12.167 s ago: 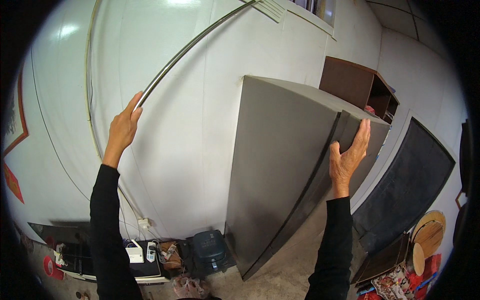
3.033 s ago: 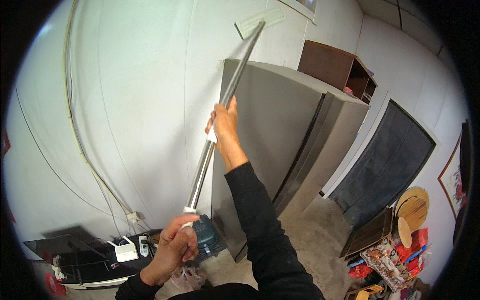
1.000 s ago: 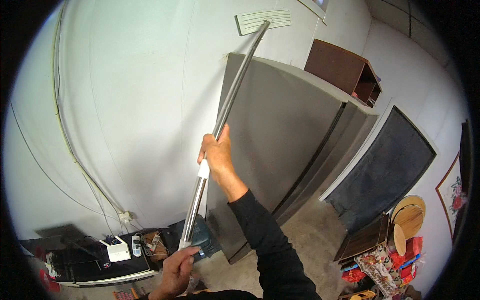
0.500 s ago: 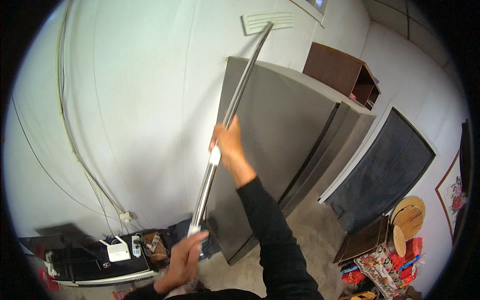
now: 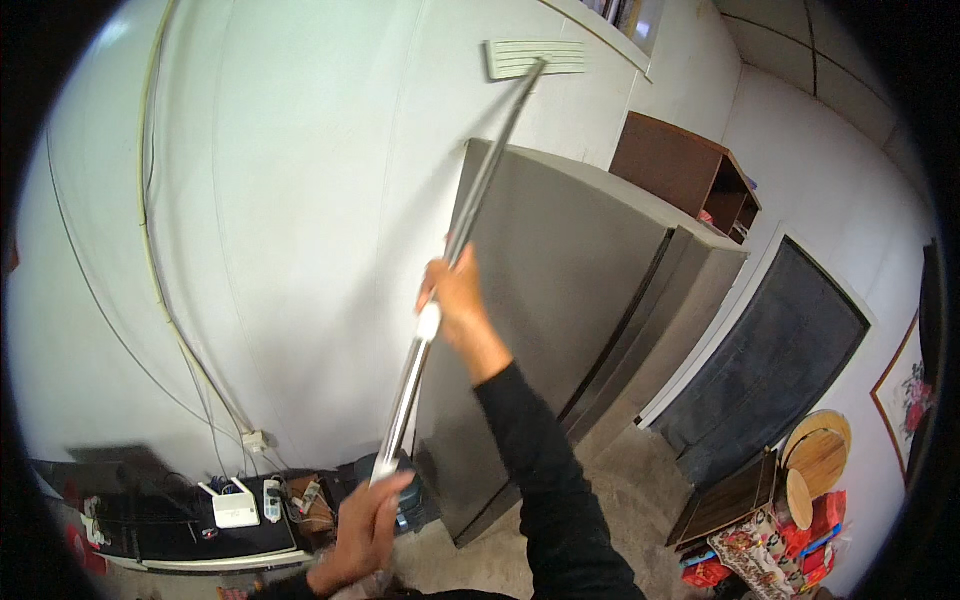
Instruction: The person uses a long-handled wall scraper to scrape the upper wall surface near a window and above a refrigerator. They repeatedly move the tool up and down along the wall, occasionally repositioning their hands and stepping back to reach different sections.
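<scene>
A long silver pole (image 5: 470,215) rises steeply from near the lower middle up to a white flat mop head (image 5: 536,57) pressed against the white wall, high up. My right hand (image 5: 455,298) is closed around the pole at mid length, arm stretched up in a black sleeve. My left hand (image 5: 365,525) grips the pole's lower end near the bottom of the picture. The pole runs in front of the left edge of a tall grey refrigerator (image 5: 560,300).
A brown wooden box (image 5: 680,170) sits on the refrigerator. A dark door (image 5: 770,370) is at right. Cables (image 5: 150,260) run down the wall to a socket. A low black shelf (image 5: 200,520) carries a white router. Round boards and colourful bags lie at lower right.
The pole's head has slid a little along the high wall. My right hand has shifted slightly up the pole; my left hand stays on the bottom end.
</scene>
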Available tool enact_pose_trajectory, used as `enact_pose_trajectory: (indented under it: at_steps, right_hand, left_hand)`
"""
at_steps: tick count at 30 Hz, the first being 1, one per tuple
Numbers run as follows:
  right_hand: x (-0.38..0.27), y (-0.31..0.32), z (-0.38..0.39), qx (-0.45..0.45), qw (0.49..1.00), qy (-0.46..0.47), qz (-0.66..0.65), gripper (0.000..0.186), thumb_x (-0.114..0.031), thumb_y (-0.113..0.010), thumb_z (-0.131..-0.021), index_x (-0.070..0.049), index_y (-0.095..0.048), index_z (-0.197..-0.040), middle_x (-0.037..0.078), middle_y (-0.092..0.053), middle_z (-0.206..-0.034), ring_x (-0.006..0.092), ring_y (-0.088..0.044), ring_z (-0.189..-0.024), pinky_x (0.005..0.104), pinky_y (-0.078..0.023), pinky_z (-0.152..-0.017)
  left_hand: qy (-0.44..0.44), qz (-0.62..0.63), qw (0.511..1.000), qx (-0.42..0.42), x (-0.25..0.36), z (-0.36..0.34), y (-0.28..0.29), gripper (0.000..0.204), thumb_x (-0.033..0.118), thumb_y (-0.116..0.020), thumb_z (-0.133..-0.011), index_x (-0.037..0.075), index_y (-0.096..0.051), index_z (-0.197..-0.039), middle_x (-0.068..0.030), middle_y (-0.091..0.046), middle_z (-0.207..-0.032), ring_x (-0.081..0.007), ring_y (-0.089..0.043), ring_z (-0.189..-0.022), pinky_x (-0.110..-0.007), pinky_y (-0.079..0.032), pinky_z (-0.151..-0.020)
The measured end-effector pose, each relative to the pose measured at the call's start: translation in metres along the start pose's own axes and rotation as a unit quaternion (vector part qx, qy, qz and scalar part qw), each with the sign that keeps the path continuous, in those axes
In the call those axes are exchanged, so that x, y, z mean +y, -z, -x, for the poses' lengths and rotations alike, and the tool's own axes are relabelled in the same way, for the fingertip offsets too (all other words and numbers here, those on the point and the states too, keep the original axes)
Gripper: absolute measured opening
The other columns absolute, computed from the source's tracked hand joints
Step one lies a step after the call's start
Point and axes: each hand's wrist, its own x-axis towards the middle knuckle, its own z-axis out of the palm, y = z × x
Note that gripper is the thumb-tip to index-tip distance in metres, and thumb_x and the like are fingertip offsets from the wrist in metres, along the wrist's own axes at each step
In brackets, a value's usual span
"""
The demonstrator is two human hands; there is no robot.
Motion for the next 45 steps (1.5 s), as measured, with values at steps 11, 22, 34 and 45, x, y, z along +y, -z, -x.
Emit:
enact_pose_trajectory:
  at_steps: [11,22,34,45]
  right_hand:
    - [-0.031,-0.01,-0.039,-0.014,0.999,0.025,-0.042,0.057,-0.004,-0.042,-0.089,0.003,-0.02,-0.141,0.003,-0.045,-0.063,0.0121,-0.046,-0.04,0.0287,-0.046,-0.034]
    - [-0.012,-0.033,-0.018,-0.037,0.997,0.031,-0.054,0.058,-0.003,-0.043,-0.087,0.005,-0.018,-0.14,0.005,-0.047,-0.067,0.0149,-0.049,-0.041,0.0306,-0.048,-0.036]
    - [-0.036,-0.01,-0.016,0.092,0.983,0.07,0.14,0.064,-0.004,-0.056,-0.088,0.0,-0.024,-0.143,0.012,-0.053,-0.089,0.0107,-0.053,-0.046,0.022,-0.047,-0.035]
    - [0.016,-0.046,0.022,0.012,0.999,0.041,0.002,0.083,0.0,-0.049,-0.086,-0.008,0.003,-0.151,0.012,-0.048,-0.093,0.0147,-0.051,-0.056,0.028,-0.049,-0.041]
  left_hand:
    - [0.13,0.056,0.988,-0.055,-0.001,-0.035,0.013,0.025,0.009,-0.048,-0.097,0.003,-0.062,-0.117,-0.0048,-0.053,-0.072,-0.0153,-0.049,-0.065,-0.028,-0.04,-0.062]
    - [0.308,0.595,0.739,-0.07,0.005,-0.01,0.054,0.062,0.021,-0.048,-0.1,0.032,-0.018,-0.153,-0.0076,-0.047,-0.077,-0.0087,-0.036,-0.05,-0.024,-0.035,-0.046]
    - [0.287,0.49,0.82,-0.07,0.0,-0.049,0.017,0.062,0.007,-0.042,-0.098,0.017,-0.018,-0.154,0.0006,-0.041,-0.066,-0.0065,-0.035,-0.049,-0.023,-0.033,-0.045]
    - [0.391,0.418,0.82,-0.011,0.013,0.002,0.064,0.062,0.009,-0.045,-0.096,0.015,-0.019,-0.153,-0.0019,-0.043,-0.065,-0.0089,-0.038,-0.05,-0.023,-0.034,-0.045]
